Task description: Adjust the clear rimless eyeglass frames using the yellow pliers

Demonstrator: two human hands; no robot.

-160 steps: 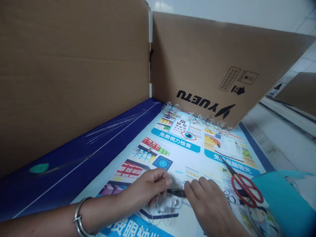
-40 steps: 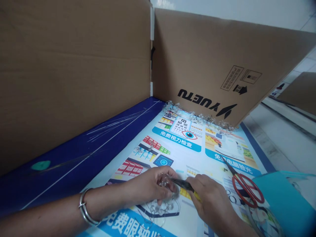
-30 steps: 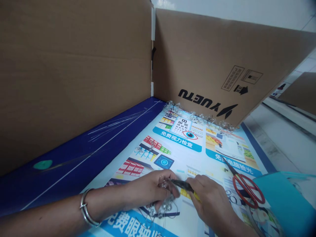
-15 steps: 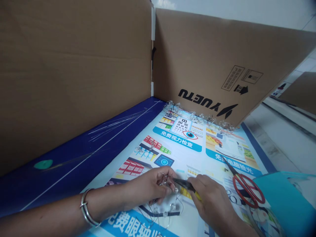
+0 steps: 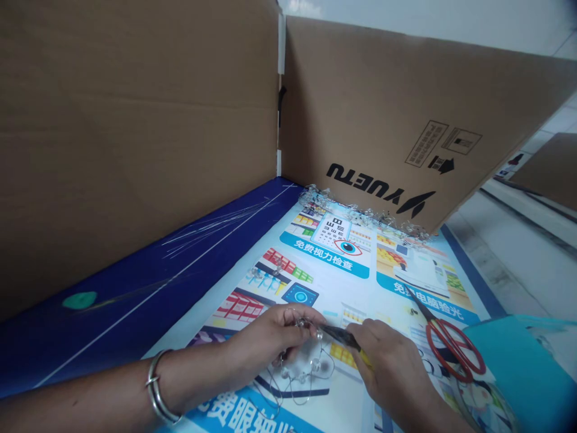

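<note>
My left hand (image 5: 282, 334), a silver bangle on its wrist, pinches a thin wire with clear beads (image 5: 303, 377); loops of it hang below the fingers. My right hand (image 5: 390, 355) is closed around pliers (image 5: 341, 337) with yellow handles and dark jaws. The tips of the jaws meet the wire right beside my left fingertips. Whether the jaws are fully closed is too small to tell. Red-handled scissors (image 5: 455, 349) lie to the right of my right hand, blades pointing up and left.
Cardboard panels (image 5: 383, 108) stand at the left and back. Beaded wire pieces (image 5: 365, 213) line the back panel's foot. Fine straight wires (image 5: 211, 225) and a green oval item (image 5: 80, 300) lie at left; a turquoise item (image 5: 518, 361) is at right.
The pliers and my right hand have shifted very slightly. My left fingers have turned a little, and the hanging beaded loops have swung slightly. Both hands keep their hold.
</note>
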